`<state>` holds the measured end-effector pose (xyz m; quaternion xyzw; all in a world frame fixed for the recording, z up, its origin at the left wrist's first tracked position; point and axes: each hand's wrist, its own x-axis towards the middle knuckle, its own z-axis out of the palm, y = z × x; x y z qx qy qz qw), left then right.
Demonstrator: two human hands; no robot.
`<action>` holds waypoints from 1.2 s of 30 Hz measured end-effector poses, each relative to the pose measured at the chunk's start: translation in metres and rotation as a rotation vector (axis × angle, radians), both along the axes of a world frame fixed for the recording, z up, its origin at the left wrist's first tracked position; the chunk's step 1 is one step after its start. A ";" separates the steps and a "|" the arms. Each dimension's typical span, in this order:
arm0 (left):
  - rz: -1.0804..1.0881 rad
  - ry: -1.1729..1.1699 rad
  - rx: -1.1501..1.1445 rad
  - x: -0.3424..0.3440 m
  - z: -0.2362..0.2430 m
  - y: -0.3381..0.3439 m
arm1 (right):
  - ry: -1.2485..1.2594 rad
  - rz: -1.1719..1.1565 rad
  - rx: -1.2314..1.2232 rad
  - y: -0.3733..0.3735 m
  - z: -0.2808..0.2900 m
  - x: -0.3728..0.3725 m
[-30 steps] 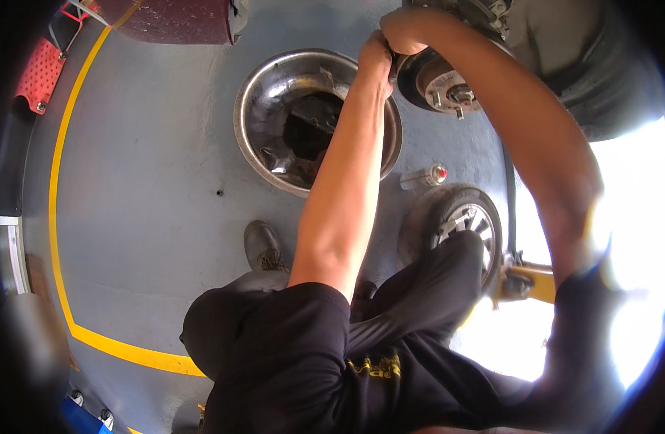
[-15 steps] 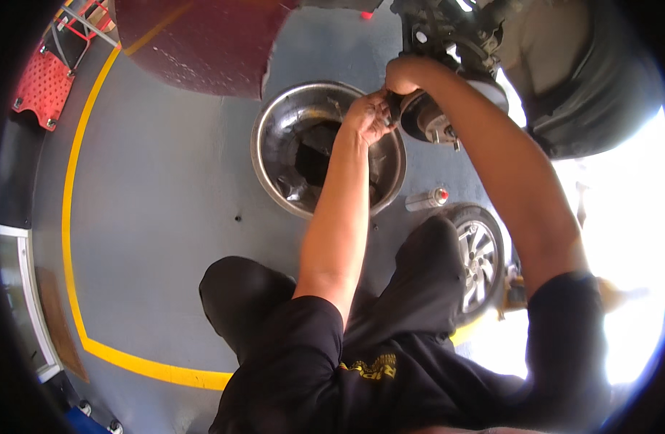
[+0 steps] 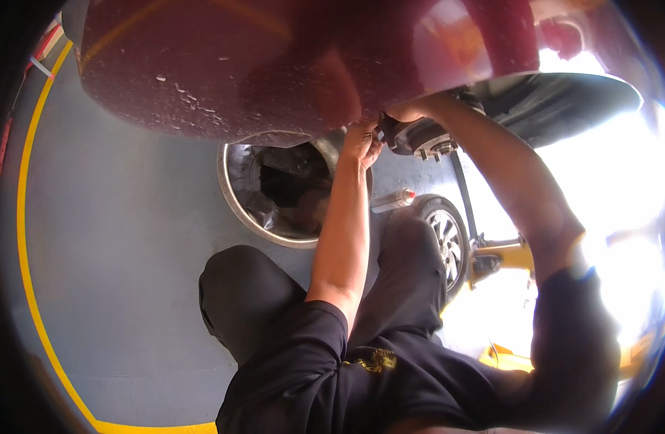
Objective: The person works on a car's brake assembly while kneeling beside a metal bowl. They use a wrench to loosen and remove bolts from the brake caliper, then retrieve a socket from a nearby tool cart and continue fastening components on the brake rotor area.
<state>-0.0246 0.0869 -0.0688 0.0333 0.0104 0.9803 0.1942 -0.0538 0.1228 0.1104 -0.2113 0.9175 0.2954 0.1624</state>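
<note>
Under the edge of a dark red car body panel (image 3: 224,79), both my arms reach to a wheel hub with bare studs (image 3: 435,148). My left hand (image 3: 363,145) is closed, its fingers curled at a dark brake part (image 3: 394,134) beside the hub. Just above it, my right hand (image 3: 410,111) comes in from the right, bent over at the same place. The panel and hand hide its fingertips and what they grip. Below my left hand stands a wide metal basin (image 3: 235,199) with dark contents.
A spray can with a red top (image 3: 394,200) lies right of the basin. Beside my right knee is a removed wheel with silver spokes (image 3: 445,235). A yellow lift arm (image 3: 502,257) shows farther right. Yellow floor line (image 3: 25,239) runs along the left.
My view has shifted, so the red panel now covers much of the upper picture and hides the basin's far rim. Both hands remain at the brake part.
</note>
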 end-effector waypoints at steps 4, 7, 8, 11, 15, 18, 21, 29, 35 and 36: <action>0.072 -0.021 0.059 -0.003 -0.013 0.001 | -0.149 0.029 0.070 -0.038 0.016 0.014; 0.098 -0.038 0.032 0.000 -0.008 0.003 | -0.098 -0.049 0.030 -0.049 0.021 0.021; 0.102 -0.054 0.054 -0.002 -0.010 0.006 | -0.068 -0.085 -0.006 -0.054 0.022 0.023; 0.100 -0.080 0.086 -0.004 -0.012 0.009 | -0.023 -0.223 -0.159 -0.053 0.017 0.029; 0.006 0.061 0.164 -0.015 -0.027 0.009 | -0.034 -0.148 -0.164 -0.039 0.007 0.010; -0.005 0.100 0.234 -0.005 -0.021 0.002 | -0.067 -0.141 -0.057 -0.041 0.003 0.007; -0.001 0.081 0.180 -0.028 0.015 -0.011 | -0.018 -0.127 0.080 -0.039 -0.001 -0.011; 0.060 0.209 0.244 -0.031 -0.001 -0.001 | -0.029 0.058 -0.065 -0.019 0.003 -0.032; 0.198 0.190 0.058 -0.029 0.009 -0.021 | 0.004 -0.089 0.052 -0.044 0.011 -0.023; 0.208 0.180 0.045 -0.027 0.016 -0.024 | 0.041 -0.016 0.049 -0.041 0.012 -0.024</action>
